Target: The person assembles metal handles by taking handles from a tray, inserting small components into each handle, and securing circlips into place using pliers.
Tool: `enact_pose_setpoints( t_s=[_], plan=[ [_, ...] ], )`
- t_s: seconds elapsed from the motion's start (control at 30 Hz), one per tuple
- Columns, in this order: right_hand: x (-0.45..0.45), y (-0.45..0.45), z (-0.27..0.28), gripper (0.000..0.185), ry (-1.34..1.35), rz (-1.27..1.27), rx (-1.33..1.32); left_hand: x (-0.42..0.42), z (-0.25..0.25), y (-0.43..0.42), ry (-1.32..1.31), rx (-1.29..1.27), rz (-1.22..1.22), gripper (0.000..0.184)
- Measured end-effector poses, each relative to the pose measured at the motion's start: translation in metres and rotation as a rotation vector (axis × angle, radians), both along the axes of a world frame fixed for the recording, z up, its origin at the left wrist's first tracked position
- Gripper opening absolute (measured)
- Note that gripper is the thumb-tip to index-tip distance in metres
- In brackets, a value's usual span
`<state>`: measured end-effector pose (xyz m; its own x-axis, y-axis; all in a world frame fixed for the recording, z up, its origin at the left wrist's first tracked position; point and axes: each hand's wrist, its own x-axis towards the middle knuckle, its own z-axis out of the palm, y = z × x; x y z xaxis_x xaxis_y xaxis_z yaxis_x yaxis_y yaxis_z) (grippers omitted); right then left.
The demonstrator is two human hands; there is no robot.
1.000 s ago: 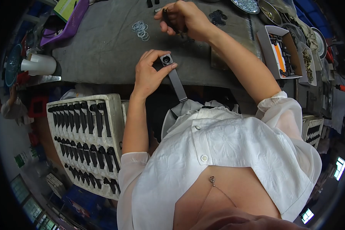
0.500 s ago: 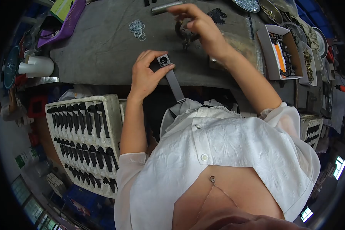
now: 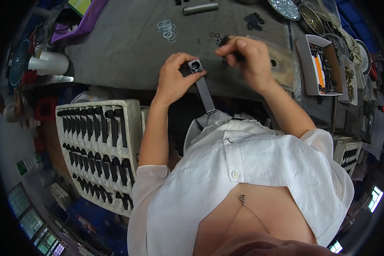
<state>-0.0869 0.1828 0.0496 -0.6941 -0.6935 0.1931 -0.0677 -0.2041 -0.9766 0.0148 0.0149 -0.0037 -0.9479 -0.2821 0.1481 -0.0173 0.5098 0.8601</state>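
Observation:
My left hand is closed on a dark grey metal part, pinching its square head near the bench's front edge. A round opening in that head faces up, and the long flat bar slants down toward my lap. To the right of it, my right hand is raised over the bench, its fingers curled around dark-handled pliers. Motion blurs the pliers, and the fingers partly cover them; their tip is apart from the grey part. Small dark rings lie just beyond the right hand.
On the bench lie pale thin rings, black rings and a metal rod. A carton of dark parts stands right, a purple basket and white container left. A foam tray of black parts is lower left.
My right hand has come down nearer the bench's front edge, its fingers closing more around the pliers. The left hand keeps the same hold on the grey part. The whole view has shifted slightly.

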Motion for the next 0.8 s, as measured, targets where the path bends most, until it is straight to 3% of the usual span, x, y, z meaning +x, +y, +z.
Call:
enact_pose_setpoints(
  t_s=[0.13,0.2,0.23,0.3,0.5,0.67,0.8],
  plan=[
    [0.002,0.002,0.027,0.039,-0.018,0.048,0.083,0.000,-0.002,-0.001,-0.007,0.022,-0.002,0.028],
    [0.009,-0.002,0.044,0.030,-0.066,0.172,-0.207,0.000,-0.002,-0.001,0.007,0.018,-0.008,0.028],
    [0.010,-0.004,0.047,0.030,-0.064,0.173,-0.206,0.000,-0.002,0.000,0.030,0.009,-0.005,0.028],
    [0.013,-0.009,0.050,0.038,-0.055,0.226,-0.057,0.000,-0.004,-0.001,0.060,0.002,0.002,0.029],
    [0.015,-0.016,0.032,0.035,-0.047,0.295,0.011,-0.002,-0.011,-0.003,0.009,0.058,-0.013,0.029],
    [0.016,-0.019,0.033,0.033,-0.045,0.346,0.013,-0.005,-0.019,-0.003,0.120,0.098,-0.024,0.025],
    [0.018,-0.022,0.032,0.029,0.186,0.404,0.049,-0.005,-0.021,-0.002,0.117,0.084,-0.002,0.023]
  ],
)
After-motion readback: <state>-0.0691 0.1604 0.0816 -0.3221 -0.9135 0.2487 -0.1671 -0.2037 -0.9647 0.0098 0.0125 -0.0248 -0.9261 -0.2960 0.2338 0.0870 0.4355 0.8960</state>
